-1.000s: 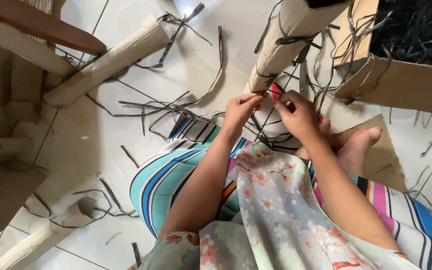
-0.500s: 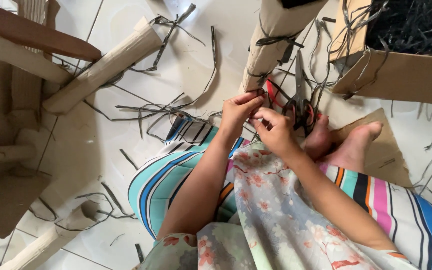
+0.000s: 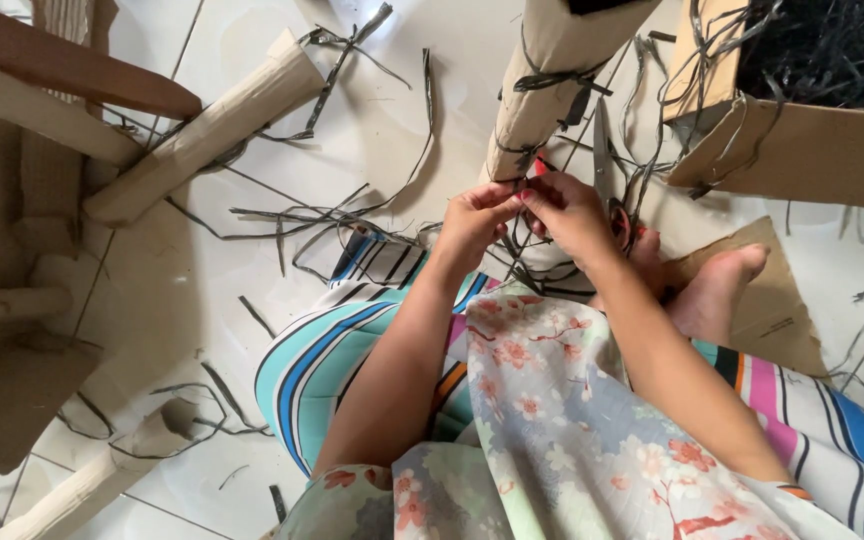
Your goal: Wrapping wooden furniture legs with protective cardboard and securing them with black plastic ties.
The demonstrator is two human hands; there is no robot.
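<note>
A tan rolled cardboard tube (image 3: 552,80) stands upright before me, wrapped with dark plastic strips (image 3: 542,80). My left hand (image 3: 477,222) and my right hand (image 3: 567,212) meet at the tube's lower end, fingers pinching a dark strip there. A small red object shows just above the fingertips; it is too hidden to identify. Scissors (image 3: 604,160) with dark handles lie on the floor right of my right hand, partly hidden by it. I sit on the floor in a striped and floral garment, bare feet (image 3: 712,290) to the right.
Loose dark strips (image 3: 332,215) litter the white tiles. Two more cardboard tubes (image 3: 202,135) lie at left, another at lower left (image 3: 82,480). A cardboard box (image 3: 802,150) full of dark strips stands at upper right. Flat cardboard (image 3: 772,300) lies under my feet.
My right hand moved down and left off the tube half a second ago, uncovering the scissors, then came back up to join the left hand at the tube's lower end.
</note>
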